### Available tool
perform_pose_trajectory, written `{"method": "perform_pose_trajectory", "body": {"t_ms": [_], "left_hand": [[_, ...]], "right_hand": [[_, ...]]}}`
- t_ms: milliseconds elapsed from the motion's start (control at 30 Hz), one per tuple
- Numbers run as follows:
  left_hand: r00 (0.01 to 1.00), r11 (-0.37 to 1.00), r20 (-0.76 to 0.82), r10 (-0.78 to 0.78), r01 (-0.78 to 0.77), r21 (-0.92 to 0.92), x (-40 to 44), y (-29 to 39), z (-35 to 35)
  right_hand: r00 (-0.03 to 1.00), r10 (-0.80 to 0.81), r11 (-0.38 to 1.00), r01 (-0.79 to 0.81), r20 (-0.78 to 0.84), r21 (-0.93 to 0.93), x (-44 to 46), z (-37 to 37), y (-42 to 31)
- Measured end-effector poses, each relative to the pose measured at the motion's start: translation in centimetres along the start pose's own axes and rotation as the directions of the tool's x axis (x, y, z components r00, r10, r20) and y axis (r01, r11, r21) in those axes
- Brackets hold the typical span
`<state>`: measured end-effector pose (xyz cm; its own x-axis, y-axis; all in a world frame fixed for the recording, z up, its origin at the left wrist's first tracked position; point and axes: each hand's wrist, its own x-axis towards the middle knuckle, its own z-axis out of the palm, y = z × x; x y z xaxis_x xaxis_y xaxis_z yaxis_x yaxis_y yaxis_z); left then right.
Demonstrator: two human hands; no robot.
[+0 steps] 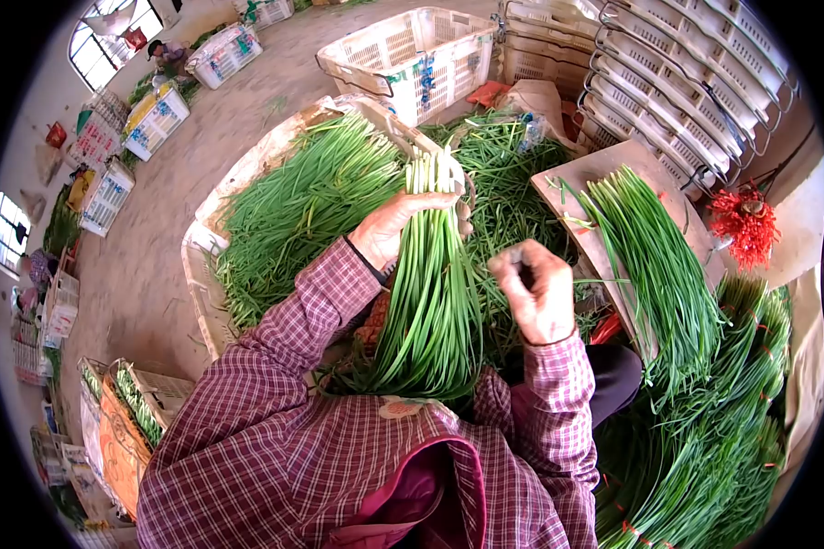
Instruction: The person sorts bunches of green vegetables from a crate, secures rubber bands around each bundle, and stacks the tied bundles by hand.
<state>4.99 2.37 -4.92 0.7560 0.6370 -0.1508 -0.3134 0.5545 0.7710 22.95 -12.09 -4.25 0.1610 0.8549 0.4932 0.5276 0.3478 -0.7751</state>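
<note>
My left hand (389, 229) is closed round a thick bunch of garlic chives (428, 302), just below its pale stem ends; the green leaves hang down towards my lap. My right hand (538, 288) is raised to the right of the bunch, apart from it, with its fingers curled in towards the thumb. Whatever these fingers may hold is hidden. Loose chives (311, 197) fill a large basket beyond my left arm. Another pile of chives (650, 247) lies on a board (558, 188) to the right of my right hand.
Bunches tied with red bands (705, 457) are heaped at lower right. Red ties (744, 224) hang near the board. A white crate (412, 64) stands ahead, beside tall stacked crates (677, 82). Scraps of greens (504, 174) lie between basket and board. People sit among crates far left.
</note>
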Motion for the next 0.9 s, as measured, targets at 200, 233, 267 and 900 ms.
{"method": "perform_pose_trajectory", "body": {"t_ms": [200,233,267,900], "left_hand": [[0.999,1.0,-0.039,-0.018,0.019,0.015,-0.1,0.1,0.5],[1.0,1.0,-0.02,-0.01,0.011,0.025,0.0,0.1,0.7],[1.0,0.999,-0.001,-0.001,0.002,0.034,0.0,0.1,0.7],[0.99,0.995,-0.121,-0.078,0.07,-0.073,0.2,0.0,-1.7]], "right_hand": [[0.985,-0.173,0.976,0.174,0.017,-0.132,0.4,0.6,-1.4],[0.973,-0.228,0.965,0.231,0.042,-0.125,0.4,1.3,-1.3],[0.97,-0.232,0.952,0.242,0.073,-0.189,0.3,1.6,-1.4],[0.981,-0.077,0.986,0.049,0.177,0.157,-0.8,-2.1,0.3]]}}
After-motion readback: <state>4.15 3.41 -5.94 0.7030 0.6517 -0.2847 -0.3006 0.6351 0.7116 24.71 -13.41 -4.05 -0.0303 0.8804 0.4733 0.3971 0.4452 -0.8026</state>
